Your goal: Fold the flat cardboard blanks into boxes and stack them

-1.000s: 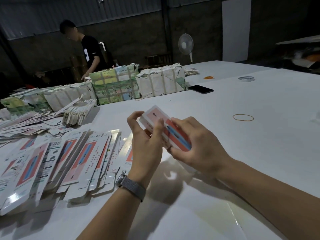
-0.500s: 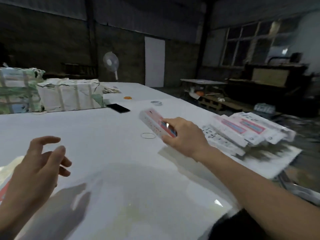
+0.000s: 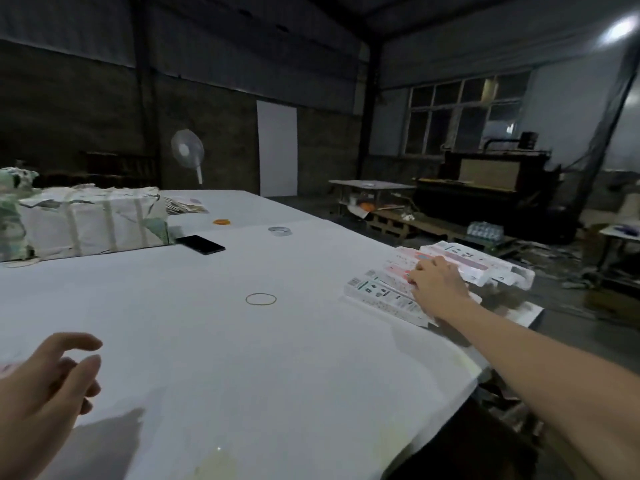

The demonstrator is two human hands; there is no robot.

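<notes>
My right hand (image 3: 437, 284) reaches out to the table's right edge and lays a folded white and pink box (image 3: 398, 271) on the pile of folded boxes (image 3: 481, 266). Its fingers still curl on that box. The lowest box in the pile (image 3: 381, 297) shows a barcode and green print. My left hand (image 3: 45, 386) hovers low at the left over the white table (image 3: 242, 358), fingers loosely spread and holding nothing. The flat blanks are out of view to the left.
A loose rubber band (image 3: 261, 299) lies mid-table. Farther back are a black phone (image 3: 200, 244), a tape roll (image 3: 280, 231), orange bands (image 3: 221, 222) and a strapped paper bundle (image 3: 93, 220). The table's edge runs just under the box pile.
The view swung right. My left hand let go of the folded box and dropped to the lower left. My right hand carried the box across to the pile at the right edge.
</notes>
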